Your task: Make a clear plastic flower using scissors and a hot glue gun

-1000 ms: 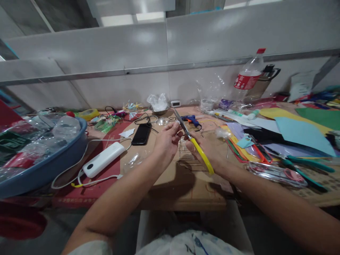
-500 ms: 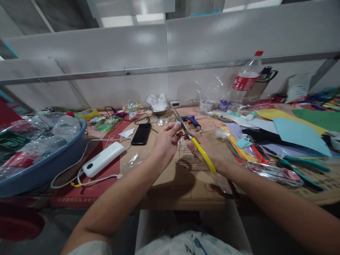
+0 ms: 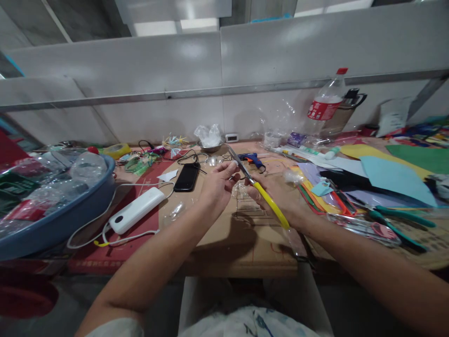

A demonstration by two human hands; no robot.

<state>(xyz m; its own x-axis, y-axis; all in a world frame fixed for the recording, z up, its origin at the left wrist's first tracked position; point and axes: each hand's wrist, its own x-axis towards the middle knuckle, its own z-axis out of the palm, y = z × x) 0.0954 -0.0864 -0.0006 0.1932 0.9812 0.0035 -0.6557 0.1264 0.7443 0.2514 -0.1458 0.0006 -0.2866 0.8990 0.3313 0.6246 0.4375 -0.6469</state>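
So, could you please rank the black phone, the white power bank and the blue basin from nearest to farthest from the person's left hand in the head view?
1. black phone: just left of the left hand, flat on the table.
2. white power bank: farther left and nearer the person, with a cable attached.
3. blue basin: at the far left edge, filled with clear plastic bottles.

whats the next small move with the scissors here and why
Probably close the yellow-handled scissors in the right hand for a short snip: their blades sit at the small clear plastic piece pinched by the left hand, which looks steady.
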